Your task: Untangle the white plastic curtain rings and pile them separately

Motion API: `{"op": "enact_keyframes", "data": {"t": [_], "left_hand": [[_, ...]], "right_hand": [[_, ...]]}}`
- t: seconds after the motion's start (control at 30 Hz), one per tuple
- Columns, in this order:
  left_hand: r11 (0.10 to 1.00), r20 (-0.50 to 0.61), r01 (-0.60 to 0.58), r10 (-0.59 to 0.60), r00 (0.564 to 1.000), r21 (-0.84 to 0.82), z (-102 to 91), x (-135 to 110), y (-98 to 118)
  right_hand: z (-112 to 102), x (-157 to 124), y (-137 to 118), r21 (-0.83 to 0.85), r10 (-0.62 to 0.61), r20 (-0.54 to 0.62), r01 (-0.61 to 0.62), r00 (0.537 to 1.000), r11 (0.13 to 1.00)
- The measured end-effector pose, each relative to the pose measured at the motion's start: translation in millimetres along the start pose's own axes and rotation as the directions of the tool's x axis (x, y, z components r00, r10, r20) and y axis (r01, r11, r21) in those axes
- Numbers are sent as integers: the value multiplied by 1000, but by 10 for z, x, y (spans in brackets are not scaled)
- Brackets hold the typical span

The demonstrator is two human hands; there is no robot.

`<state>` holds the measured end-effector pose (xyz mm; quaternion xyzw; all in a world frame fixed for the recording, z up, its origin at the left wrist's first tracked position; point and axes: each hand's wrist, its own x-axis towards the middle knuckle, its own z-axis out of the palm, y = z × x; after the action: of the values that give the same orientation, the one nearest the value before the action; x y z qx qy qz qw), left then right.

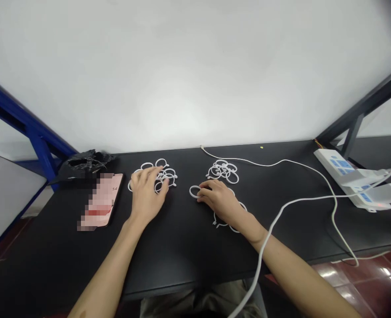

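My left hand (146, 193) rests over a loose cluster of thin white rings (169, 171), its fingers apart and reaching among them. Part of that cluster is hidden under the fingers. My right hand (220, 199) pinches a single white ring (191, 193) between thumb and fingertips, just above or on the black table. Beneath and beside the right wrist lie more white rings (234, 229), partly covered by the hand. Just beyond the right hand sits another heap of white rings (223, 168), overlapping each other; small knobs show on some of them.
A pink-screened phone (111, 194) lies left of my left hand, with crumpled black plastic (85, 162) behind it. A white cable (283, 207) crosses over my right forearm to a white power strip (339, 170) on the right. The black table (178, 247) meets a pale wall.
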<state>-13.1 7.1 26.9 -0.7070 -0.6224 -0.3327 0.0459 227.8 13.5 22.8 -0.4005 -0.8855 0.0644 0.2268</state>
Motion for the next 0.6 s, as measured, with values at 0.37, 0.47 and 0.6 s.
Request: {"op": "enact_keyframes", "data": {"t": [0.37, 0.47, 0.6], "left_hand": [[907, 177, -323, 377, 909, -271, 115, -216, 367], [910, 168, -317, 368, 914, -266, 96, -201, 339], [922, 145, -286, 330, 933, -260, 64, -188, 345]], "right_hand": [[-120, -13, -99, -35, -148, -15, 147, 989, 989], [-100, -14, -92, 74, -124, -26, 125, 992, 989], [-111, -22, -101, 295, -7, -43, 20, 999, 955]]}}
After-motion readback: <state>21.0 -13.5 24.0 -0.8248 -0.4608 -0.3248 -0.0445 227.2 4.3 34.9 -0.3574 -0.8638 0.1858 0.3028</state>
